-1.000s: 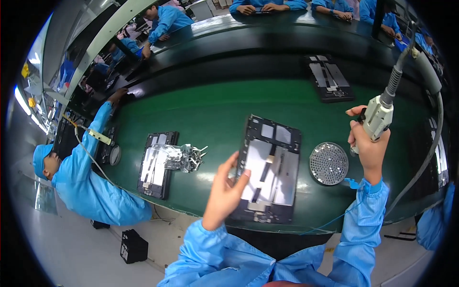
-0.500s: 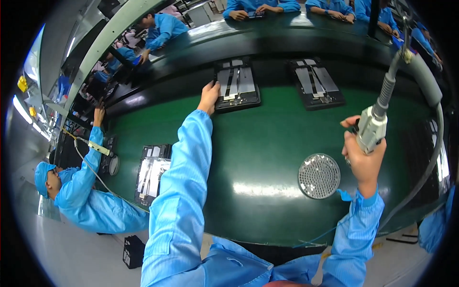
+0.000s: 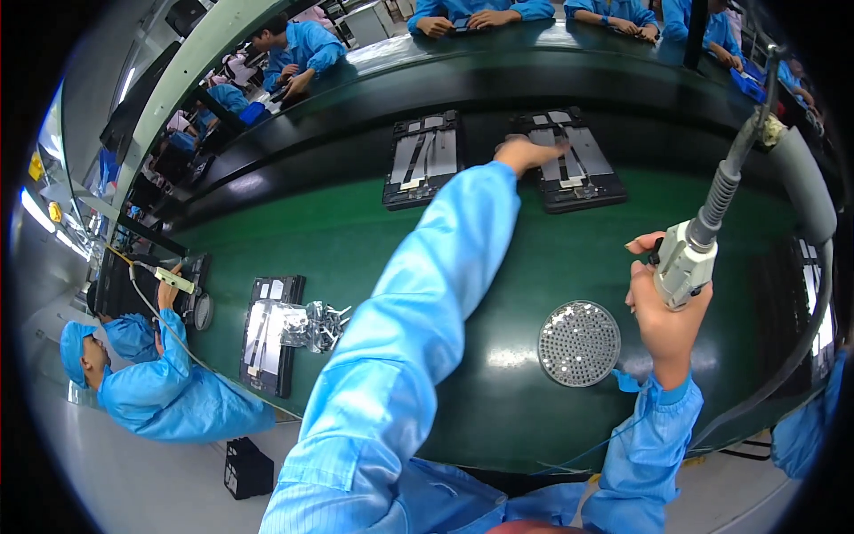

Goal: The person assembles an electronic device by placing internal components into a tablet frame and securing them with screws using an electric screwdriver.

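Note:
My left hand [image 3: 531,153] reaches over the left side of the right-hand opened tablet [image 3: 583,193], fingers stretched out and slightly blurred across its silver inner panels. Beside it, to the left, lies a second opened tablet [image 3: 420,165] with a similar black frame and dark ribbon strips. My right hand [image 3: 669,316] is closed round a whitish electric screwdriver [image 3: 687,264], which hangs from a grey sleeve; its tip is hidden by the hand. Left of that hand, a round perforated screw tray [image 3: 579,344] rests on the green bench mat [image 3: 471,392].
At the left lie another opened tablet [image 3: 264,356] and a clear bag of small metal parts [image 3: 322,327]. A thick grey cable [image 3: 805,329] curves down the right side. A co-worker [image 3: 169,383] works at the left; others sit across a raised dark ledge [image 3: 356,133].
My left hand has let go of the left tablet's edge and moved right, over the other tablet. My right hand stays round the screwdriver. The bag of parts has come into sight from behind my sleeve.

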`<move>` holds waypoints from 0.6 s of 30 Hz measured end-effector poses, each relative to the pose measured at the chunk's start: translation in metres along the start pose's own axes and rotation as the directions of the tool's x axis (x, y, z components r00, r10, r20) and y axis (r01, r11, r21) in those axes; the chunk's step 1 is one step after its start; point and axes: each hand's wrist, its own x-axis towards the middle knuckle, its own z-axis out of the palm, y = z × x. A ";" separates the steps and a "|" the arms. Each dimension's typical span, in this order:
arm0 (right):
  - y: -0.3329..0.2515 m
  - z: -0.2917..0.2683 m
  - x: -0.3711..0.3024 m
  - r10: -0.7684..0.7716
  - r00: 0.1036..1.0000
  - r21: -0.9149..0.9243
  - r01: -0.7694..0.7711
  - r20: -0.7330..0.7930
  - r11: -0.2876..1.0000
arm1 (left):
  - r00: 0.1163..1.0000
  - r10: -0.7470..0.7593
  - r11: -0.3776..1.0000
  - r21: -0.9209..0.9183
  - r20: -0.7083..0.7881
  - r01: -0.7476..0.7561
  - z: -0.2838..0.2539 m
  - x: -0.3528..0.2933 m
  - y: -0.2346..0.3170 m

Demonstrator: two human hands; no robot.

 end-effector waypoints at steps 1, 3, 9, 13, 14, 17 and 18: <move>0.000 0.001 0.001 -0.002 1.000 0.000 0.002 0.000 1.000 | 0.989 0.066 0.983 0.176 -0.131 -0.042 0.009 0.003 0.006; 0.001 0.001 0.000 0.070 0.997 0.028 -0.069 -0.042 0.997 | 0.961 -0.099 0.975 0.168 -0.257 0.145 0.026 0.006 0.016; -0.001 0.005 -0.001 0.018 0.999 0.018 -0.017 -0.047 1.000 | 0.940 -0.142 0.916 -0.400 -0.310 0.007 0.036 0.034 0.017; 0.000 0.005 -0.004 0.045 0.999 0.060 -0.044 -0.022 0.997 | 0.914 0.079 0.792 -0.531 -0.398 -0.300 0.021 0.042 0.007; 0.008 -0.001 -0.005 0.004 1.000 -0.008 -0.004 -0.002 1.000 | 0.881 0.131 0.779 -0.502 -0.455 -0.376 0.025 0.025 0.013; 0.016 -0.010 -0.006 -0.022 1.000 -0.053 0.022 -0.013 0.998 | 0.925 0.185 0.819 -0.469 -0.331 -0.332 -0.011 -0.060 0.019; 0.014 -0.008 -0.006 -0.017 0.999 -0.033 0.015 -0.047 0.999 | 0.853 0.168 0.820 -0.410 -0.495 -0.399 -0.024 -0.116 0.028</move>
